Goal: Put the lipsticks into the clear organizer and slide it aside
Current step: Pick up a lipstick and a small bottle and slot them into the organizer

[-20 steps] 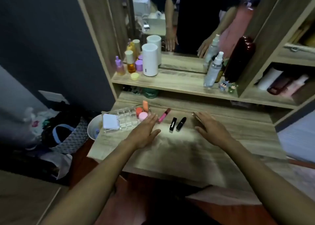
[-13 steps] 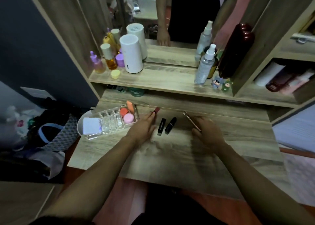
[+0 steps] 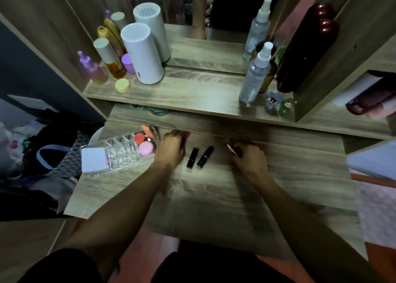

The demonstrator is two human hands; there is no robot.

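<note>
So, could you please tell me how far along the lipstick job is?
No lipstick visibly in the clear plastic organizer yet. Left hand closes on a pink lipstick; right hand grips a slim gold one. Two black lipstick tubes remain on the wooden desk; sliding remains.

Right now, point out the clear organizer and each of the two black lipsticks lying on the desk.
clear organizer point(image 3: 120, 152): head view, on its empty middle compartments.
left black lipstick point(image 3: 192, 157): head view, middle of its squarish case.
right black lipstick point(image 3: 205, 156): head view, middle of its rounded case.
</note>
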